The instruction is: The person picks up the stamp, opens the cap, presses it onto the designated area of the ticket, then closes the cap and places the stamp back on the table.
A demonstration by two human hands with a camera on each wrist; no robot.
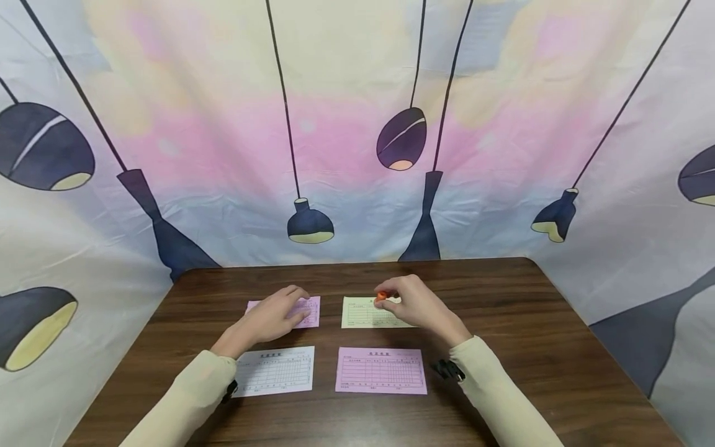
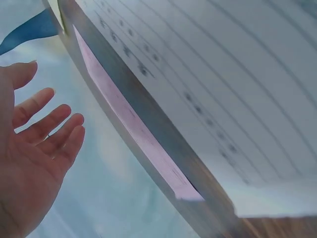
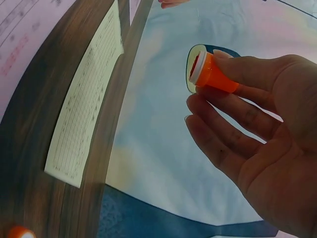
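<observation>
Between thumb and fingertips my right hand [image 1: 421, 304] pinches a small orange stamp [image 3: 218, 74]. Its white rim and red face point left in the right wrist view. That hand is over the pale yellow slip [image 1: 357, 313], a printed form, and hides part of it. My left hand [image 1: 270, 316] is above the far pink slip [image 1: 313, 310], covering much of it. In the left wrist view the left fingers [image 2: 54, 119] are loosely bent and spread, and nothing is in them.
Nearer on the brown wooden table [image 1: 324, 422] lie a white printed slip [image 1: 279, 372] and another pink slip [image 1: 381, 371]. A small orange and white piece [image 3: 21, 232] shows at the right wrist view's lower left corner. Behind hangs a cloth [image 1: 346, 81] with painted lamps.
</observation>
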